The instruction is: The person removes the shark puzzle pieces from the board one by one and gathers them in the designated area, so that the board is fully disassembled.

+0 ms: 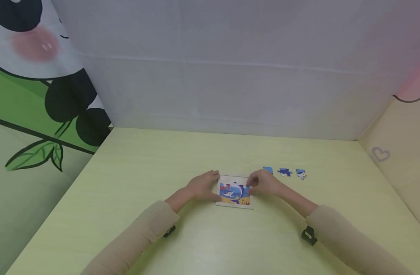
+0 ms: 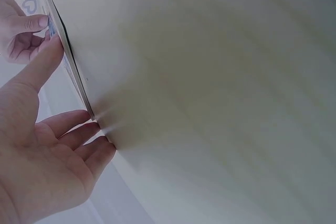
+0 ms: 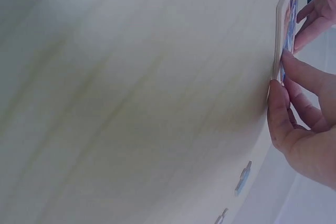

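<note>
A small square jigsaw puzzle (image 1: pixel 235 206) with a pale frame lies on the table; its picture shows a blue and white sea animal over yellow sand. My left hand (image 1: pixel 204 186) steadies its left side, thumb over the near corner and fingertips along the far part of the edge. At the puzzle's right side my right hand (image 1: pixel 264 182) has bent fingers and thumb pinching a puzzle piece, mostly hidden by the fingers. In the right wrist view, the right thumb and index finger meet at the frame's edge (image 3: pixel 278 40), with blue showing beside them.
Loose puzzle pieces lie beyond my right hand: a blue one (image 1: pixel 268 169) partly behind it, a dark blue one (image 1: pixel 285 172), and a blue and white one (image 1: pixel 301 173). A pale cloth wall (image 1: pixel 210 95) rises at the table's back edge, with printed side walls.
</note>
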Demonstrator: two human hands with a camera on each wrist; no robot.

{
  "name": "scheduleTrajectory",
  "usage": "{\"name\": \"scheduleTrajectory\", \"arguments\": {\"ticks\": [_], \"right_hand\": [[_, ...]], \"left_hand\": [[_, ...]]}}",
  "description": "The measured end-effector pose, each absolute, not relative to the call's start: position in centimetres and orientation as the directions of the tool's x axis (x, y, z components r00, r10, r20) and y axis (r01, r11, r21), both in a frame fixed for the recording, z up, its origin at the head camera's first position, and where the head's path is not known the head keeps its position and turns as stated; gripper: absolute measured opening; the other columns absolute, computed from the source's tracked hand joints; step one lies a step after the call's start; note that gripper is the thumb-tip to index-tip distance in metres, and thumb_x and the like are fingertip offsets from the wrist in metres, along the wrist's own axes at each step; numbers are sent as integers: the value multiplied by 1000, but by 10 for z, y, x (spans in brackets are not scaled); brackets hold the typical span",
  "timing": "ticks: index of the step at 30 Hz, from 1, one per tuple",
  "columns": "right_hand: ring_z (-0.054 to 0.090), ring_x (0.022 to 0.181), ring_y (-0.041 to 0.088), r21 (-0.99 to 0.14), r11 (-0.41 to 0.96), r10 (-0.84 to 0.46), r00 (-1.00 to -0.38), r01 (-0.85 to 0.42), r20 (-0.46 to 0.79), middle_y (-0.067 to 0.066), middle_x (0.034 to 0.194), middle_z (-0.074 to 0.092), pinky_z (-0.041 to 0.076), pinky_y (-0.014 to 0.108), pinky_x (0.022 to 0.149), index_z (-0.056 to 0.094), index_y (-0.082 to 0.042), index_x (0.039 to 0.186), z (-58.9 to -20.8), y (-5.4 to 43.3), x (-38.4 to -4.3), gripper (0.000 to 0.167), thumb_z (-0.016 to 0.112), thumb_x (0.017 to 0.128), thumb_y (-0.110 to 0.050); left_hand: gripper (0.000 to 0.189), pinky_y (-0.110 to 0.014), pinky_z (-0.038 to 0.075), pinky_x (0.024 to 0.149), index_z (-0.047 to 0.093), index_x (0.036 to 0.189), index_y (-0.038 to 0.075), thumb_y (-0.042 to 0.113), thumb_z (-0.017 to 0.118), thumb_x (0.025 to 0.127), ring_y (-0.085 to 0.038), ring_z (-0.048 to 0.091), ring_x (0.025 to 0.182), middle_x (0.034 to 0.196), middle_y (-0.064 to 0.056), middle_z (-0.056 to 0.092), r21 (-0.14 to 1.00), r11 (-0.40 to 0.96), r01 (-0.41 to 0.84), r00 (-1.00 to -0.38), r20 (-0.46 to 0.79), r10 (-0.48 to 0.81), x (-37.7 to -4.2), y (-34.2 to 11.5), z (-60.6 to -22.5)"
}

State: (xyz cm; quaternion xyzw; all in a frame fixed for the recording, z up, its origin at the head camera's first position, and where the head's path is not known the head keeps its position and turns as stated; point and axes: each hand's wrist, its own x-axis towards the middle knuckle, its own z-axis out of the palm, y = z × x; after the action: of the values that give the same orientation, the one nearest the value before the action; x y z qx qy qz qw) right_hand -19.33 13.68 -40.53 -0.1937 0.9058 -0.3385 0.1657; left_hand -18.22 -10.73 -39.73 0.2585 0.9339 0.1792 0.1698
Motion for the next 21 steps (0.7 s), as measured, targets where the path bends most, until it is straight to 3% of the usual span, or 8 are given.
{"name": "scheduleTrajectory", "arguments": {"ticks": [10,21], "right_hand": [[54,66,11,-718,659,-469,-869,-224,-159,1,73,60,49,22,61,63,-3,79,-399,134,-190,17,75,68,-2],[59,69,14,-796,567,-520,-842,-212,-146,5,76,62,52,23,61,61,0,83,-397,139,-187,10,68,75,1]], "left_hand": [[79,-40,27,108,40,135,0,38,73,74,-28,27,133,143,-13,33,421,802,424,-806,-228,546,-182,-109,-395],[80,-42,28,107,40,135,0,39,72,74,-29,27,133,143,-13,33,417,804,423,-806,-231,544,-182,-109,-398]]}}
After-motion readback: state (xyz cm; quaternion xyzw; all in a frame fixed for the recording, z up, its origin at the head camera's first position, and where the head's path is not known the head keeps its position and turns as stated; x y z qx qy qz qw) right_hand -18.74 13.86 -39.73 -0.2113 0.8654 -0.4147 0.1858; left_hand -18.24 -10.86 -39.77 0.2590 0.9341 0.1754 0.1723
